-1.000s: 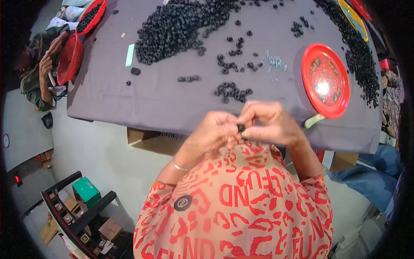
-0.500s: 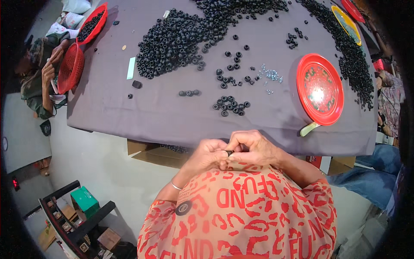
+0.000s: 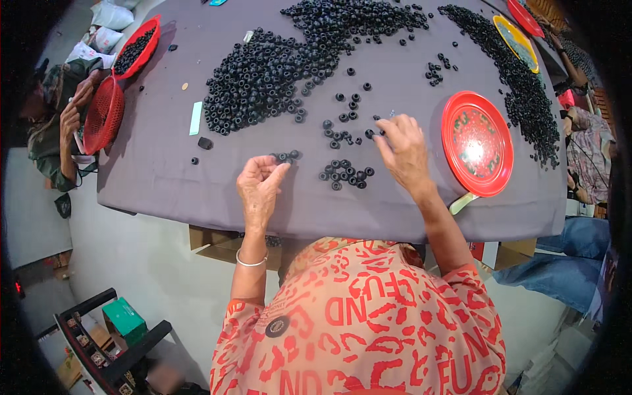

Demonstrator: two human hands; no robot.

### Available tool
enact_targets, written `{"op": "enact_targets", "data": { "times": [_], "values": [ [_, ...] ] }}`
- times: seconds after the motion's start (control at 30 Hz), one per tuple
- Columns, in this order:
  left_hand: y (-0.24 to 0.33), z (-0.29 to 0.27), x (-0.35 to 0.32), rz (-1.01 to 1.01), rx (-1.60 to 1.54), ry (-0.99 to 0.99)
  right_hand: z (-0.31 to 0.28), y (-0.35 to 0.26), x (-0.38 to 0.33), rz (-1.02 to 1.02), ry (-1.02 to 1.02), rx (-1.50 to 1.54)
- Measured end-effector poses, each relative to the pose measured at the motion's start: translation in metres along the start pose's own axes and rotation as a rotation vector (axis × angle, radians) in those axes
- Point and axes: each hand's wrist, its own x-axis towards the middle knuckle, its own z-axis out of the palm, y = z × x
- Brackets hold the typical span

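My left hand [image 3: 259, 187] is over the front of the table, thumb and forefinger apart. Its fingertips are at a short row of black ring-shaped pieces [image 3: 293, 155] and partly cover them. Farther right, my right hand [image 3: 405, 150] reaches down with thumb and forefinger spread around small black pieces [image 3: 370, 133]. Its fingers hide most of a patch of small clear or silvery bits. Between my hands lies a loose cluster of black ring-shaped pieces [image 3: 345, 174]. More black rings [image 3: 337, 135] are scattered just beyond it.
A large heap of black rings [image 3: 253, 85] covers the far middle of the grey-covered table [image 3: 217, 191]. A red plate [image 3: 449, 141] with a pale green handle [image 3: 463, 203] stands right. Smaller black pieces [image 3: 530, 118] form a band beyond it. People sit left and right; red baskets [image 3: 105, 115] stand left.
My hands were together near my chest, holding a small black piece. They have parted and moved forward, the left to the short row, the right to the small scattered pieces.
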Motion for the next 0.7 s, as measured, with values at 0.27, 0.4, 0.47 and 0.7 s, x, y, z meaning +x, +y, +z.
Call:
{"op": "enact_targets", "data": {
  "times": [0.27,0.4,0.47,0.7],
  "values": [
    [-0.005,0.009,-0.025,0.326,0.064,0.286,0.002,-0.004,-0.003,0.078,-0.161,0.241],
    [0.023,0.028,-0.048,-0.050,-0.308,-0.174,-0.025,-0.016,-0.019,0.254,-0.299,0.872],
    [0.033,0.040,-0.049,-0.195,-0.418,-0.376,-0.027,-0.024,-0.027,0.255,-0.296,1.026],
    [0.016,0.059,-0.060,-0.582,-0.956,-0.801,-0.025,-0.030,-0.052,0.189,-0.273,1.174]
  ]
}}
